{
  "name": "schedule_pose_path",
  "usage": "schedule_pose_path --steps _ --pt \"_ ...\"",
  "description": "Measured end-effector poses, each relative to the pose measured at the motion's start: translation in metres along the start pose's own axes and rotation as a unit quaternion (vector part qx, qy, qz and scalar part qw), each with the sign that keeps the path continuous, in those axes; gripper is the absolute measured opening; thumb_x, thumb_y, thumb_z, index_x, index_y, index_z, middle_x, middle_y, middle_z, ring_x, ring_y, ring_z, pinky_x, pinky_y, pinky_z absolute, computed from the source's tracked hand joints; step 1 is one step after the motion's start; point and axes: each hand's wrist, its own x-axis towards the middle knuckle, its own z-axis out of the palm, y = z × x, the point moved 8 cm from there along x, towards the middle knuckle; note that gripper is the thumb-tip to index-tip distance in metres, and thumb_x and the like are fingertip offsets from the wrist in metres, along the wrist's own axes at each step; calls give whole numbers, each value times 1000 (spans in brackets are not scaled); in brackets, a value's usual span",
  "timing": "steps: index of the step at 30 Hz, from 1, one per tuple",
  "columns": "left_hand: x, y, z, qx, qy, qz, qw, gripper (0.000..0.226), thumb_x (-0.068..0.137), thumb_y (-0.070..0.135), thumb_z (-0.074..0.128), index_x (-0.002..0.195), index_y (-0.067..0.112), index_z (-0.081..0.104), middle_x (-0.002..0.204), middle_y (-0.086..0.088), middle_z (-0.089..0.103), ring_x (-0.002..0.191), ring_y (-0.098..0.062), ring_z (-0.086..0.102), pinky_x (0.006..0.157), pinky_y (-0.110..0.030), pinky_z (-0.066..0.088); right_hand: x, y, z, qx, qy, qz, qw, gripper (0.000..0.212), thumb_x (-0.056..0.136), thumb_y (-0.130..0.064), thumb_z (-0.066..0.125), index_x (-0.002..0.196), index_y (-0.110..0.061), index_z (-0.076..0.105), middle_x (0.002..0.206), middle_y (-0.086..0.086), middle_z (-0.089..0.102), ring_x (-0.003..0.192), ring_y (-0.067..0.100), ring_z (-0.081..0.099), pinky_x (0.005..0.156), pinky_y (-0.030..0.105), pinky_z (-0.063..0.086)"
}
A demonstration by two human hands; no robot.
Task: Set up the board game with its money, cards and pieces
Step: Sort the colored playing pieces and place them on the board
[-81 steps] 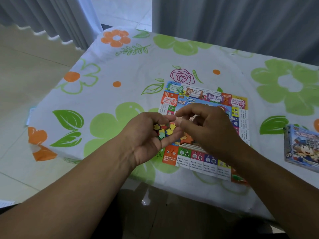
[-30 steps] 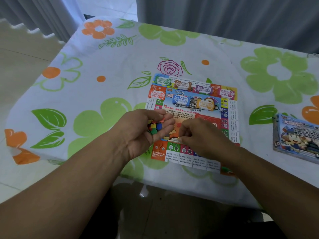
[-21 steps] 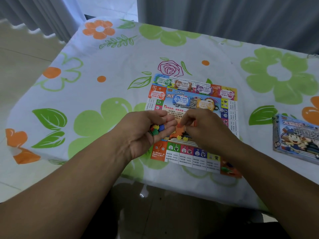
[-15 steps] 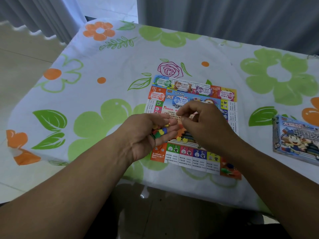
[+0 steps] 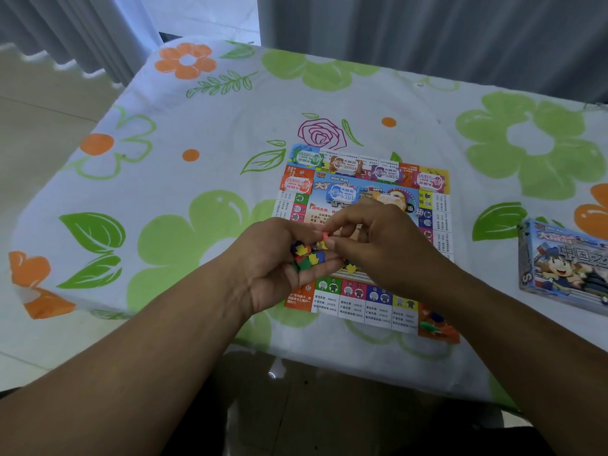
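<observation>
**Flowered tablecloth** (image 5: 171, 179): drapes over the table's near edge, just below the work area. The surface is soft and slightly rumpled.

**Left hand** (image 5: 273, 268): palm up, fingers curled into a cup round a heap of coloured house tokens (image 5: 306, 258) in yellow, blue, green and red. It is held above the near-left part of the game board (image 5: 329, 302). Risk: the heap sits loose near the fingers' edge. A tilt or a slackened cup would likely spill tokens onto the board, or past the table's edge to the floor.

**Red token** (image 5: 324, 236): pinched between thumb and forefinger of the right hand (image 5: 381, 248), right at the rim of the left palm. Risk: the token is tiny and gripped by the fingertips alone. It may slip, or the pick may drag neighbouring tokens out of the heap.

**Yellow tokens** (image 5: 350, 267): lying on the board beneath the right hand. A lowered wrist could scatter them.

**Money stacks** (image 5: 342, 194): set along the board's far and left edges, with one near the centre. They are light paper, and a careless reach across could shift them.

**Loose tokens** (image 5: 431, 320): on the board's near-right corner, close to the table's edge and beside the right forearm. A forearm brushing past could knock them off.

**Game box** (image 5: 562, 264): well apart at the right. No hazard judged.
</observation>
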Motion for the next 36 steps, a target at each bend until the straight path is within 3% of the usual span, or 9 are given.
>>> schedule_pose_path --steps 8,11,15,22,27,31,36 --pt "1 0 -4 7 3 0 1000 25 94 -6 47 107 -8 68 102 -22 75 88 -32 73 79 -39 61 2 0 1 5 6 1 1000 8 86 -23 75 92 -29 73 83 -9 62 68 6 56 67 42 55" --pt "1 1 -7 1 13 1 1000 26 95 -5 46 110 -7 67 107 -24 73 88 -31 73 78 -39 61 4 -1 -3 7 14 3 1000 5 87 -22 75 88 -26 72 78 -9 65 64 3 57 64 36 53" --pt "0 6 -15 -18 46 15 999 27 96 -6 43 109 -5 66 97 -22 75 84 -30 76 73 -38 63 8 14 -21 -31 69 49 996 4 87 -23 74 89 -22 70 79 -8 66 71 4 61 66 30 51" --pt "-1 12 -25 -23 69 28 997 32 96 -5 42 119 -5 64 95 -18 75 78 -28 76 73 -38 62 5 42 4 -163 -16 119 979 4 90 -22 68 92 -26 68 85 -10 63 81 13 62 71 36 54" --pt "-1 13 -25 -17 71 27 997 31 96 -5 42 118 -5 64 99 -20 75 80 -28 76 75 -39 62 10 36 8 -170 -9 104 980 8 92 -20 67 99 -25 67 89 -9 64 82 13 61 68 32 50" --pt "-1 12 -26 -11 72 21 997 31 96 -4 42 117 -5 64 100 -20 75 83 -28 76 76 -41 61 12 33 9 -160 1 103 982 21 94 -15 63 114 -21 65 89 -7 66 81 13 62 72 38 55" --pt "0 11 -25 -1 66 17 998 28 96 -4 42 113 -5 65 98 -21 75 85 -29 75 76 -40 62 10 2 -2 -80 59 15 995 7 92 -18 68 98 -19 70 85 -8 65 77 5 60 67 29 50"
